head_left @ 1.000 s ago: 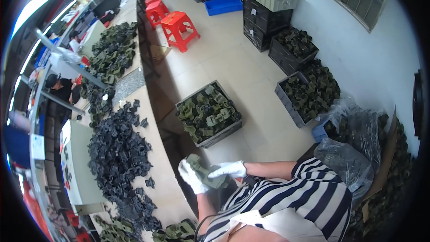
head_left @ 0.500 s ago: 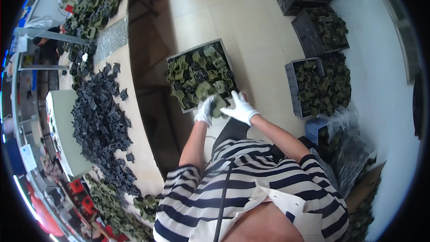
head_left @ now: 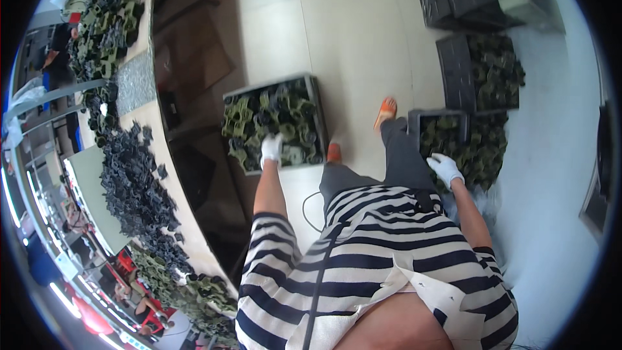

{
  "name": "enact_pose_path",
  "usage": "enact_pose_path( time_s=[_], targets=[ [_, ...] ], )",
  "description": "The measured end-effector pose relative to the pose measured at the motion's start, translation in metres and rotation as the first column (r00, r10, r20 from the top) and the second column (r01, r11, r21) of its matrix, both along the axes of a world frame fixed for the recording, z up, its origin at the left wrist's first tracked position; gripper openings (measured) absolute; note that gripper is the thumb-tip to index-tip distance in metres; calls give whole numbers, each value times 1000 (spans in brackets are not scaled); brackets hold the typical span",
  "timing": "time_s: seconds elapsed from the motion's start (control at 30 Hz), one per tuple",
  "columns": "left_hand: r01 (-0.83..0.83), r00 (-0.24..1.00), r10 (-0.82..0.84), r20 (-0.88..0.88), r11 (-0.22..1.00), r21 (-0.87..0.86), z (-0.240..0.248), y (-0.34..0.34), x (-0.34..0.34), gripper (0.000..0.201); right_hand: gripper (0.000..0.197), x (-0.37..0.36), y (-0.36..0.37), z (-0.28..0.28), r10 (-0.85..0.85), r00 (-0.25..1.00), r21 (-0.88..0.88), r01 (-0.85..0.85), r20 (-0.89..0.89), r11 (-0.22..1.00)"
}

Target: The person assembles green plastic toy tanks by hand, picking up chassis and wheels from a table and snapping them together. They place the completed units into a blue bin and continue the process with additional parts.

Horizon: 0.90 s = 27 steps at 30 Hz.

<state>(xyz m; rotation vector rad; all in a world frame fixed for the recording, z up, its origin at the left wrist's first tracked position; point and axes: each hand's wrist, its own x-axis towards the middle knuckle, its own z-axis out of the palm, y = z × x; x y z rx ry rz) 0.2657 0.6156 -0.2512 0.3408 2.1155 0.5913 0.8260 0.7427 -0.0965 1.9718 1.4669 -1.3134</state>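
Hands split wide | left hand, white-gloved, fingers curled down onto green-black parts in floor crate, whether anything is clamped cannot be told | right hand loosely spread, empty, just above second crate, likely for balance while stooping.

Left hand in crate (green parts)

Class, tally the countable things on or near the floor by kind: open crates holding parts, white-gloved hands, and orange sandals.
Open dark crates of green and black parts: 3
White-gloved hands: 2
Orange sandals: 2
Total: 7
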Motion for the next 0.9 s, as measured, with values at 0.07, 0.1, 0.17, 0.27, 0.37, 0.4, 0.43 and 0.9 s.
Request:
enact_pose_path(
  time_s=[0.07, 0.1, 0.17, 0.27, 0.37, 0.4, 0.43, 0.9],
  targets=[
    [56, 997, -63, -52, 991, -120, -50, -56, 5, 51, 55, -7, 63, 18, 213, 976, -6, -213, 32, 977],
    [777, 504, -858, -98, 500, -382, -51, -60, 20, 42, 54, -7, 100, 19, 225, 974, 50, -226, 21, 973],
    [818, 513, -857, 51, 470, -332, -38, -59, 71, 24, 51, -13, 165, 17, 259, 966, 141, -254, -20, 957],
    [388, 915, -347, 208, 899, -205, -12, -38, 130, 21, 49, -48, 268, 10, 326, 939, 300, -280, -111, 912],
    [-308, 847, 369, 383, 927, -214, 15, 51, 158, 36, 49, -105, 362, 4, 413, 896, 292, -356, -164, 888],
    [-353, 842, 409, 352, 911, -215, 18, 61, 165, 37, 49, -121, 384, -5, 498, 853, 292, -441, -158, 848],
    [-394, 841, 438, 319, 898, -194, 19, 74, 167, 38, 49, -142, 411, -16, 575, 804, 313, -513, -150, 799],
    [-116, 982, 124, 142, 991, -64, -8, 464, -89, 29, 51, -275, 742, -78, 558, 822, 73, -553, -117, 830]
  ],
)
